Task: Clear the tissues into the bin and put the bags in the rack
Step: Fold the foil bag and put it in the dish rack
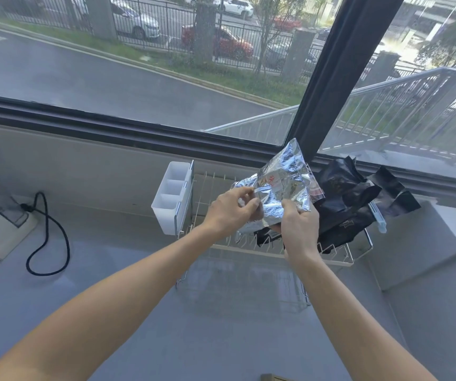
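Note:
A crinkled silver foil bag (pixel 284 182) is held over the wire rack (pixel 339 258) that stands on the grey counter below the window. My left hand (pixel 232 211) pinches the bag's left edge. My right hand (pixel 299 229) grips its lower right part. Several black bags (pixel 350 204) lie in the rack's right side, one with a pale blue clip (pixel 378 218). No tissues or bin are in view.
A white divided caddy (pixel 170 196) hangs on the rack's left end. A black cable (pixel 48 235) loops on the counter at the left. A grey raised block (pixel 425 243) sits right of the rack. The window sill runs close behind.

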